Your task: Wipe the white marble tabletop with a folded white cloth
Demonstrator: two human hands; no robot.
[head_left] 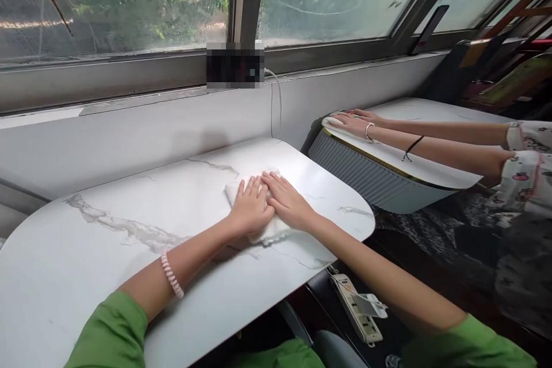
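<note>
A folded white cloth [268,234] lies on the white marble-patterned table [107,264]. My left hand [250,207] rests flat on the cloth, fingers stretched forward and slightly apart. Beside it, my right hand [288,201] also presses flat on the cloth, and its fingertips touch or overlap the left fingers. The hands hide much of the cloth's middle; its wavy front edge shows below them. A pink coil band sits around my left forearm.
On the right, another person's hands [353,122] rest on a cloth atop a second table [414,109] with ribbed sides. A power strip [356,307] with a plugged-in charger lies below my table's right edge. Windows [336,0] and a sill with a blurred dark object run behind.
</note>
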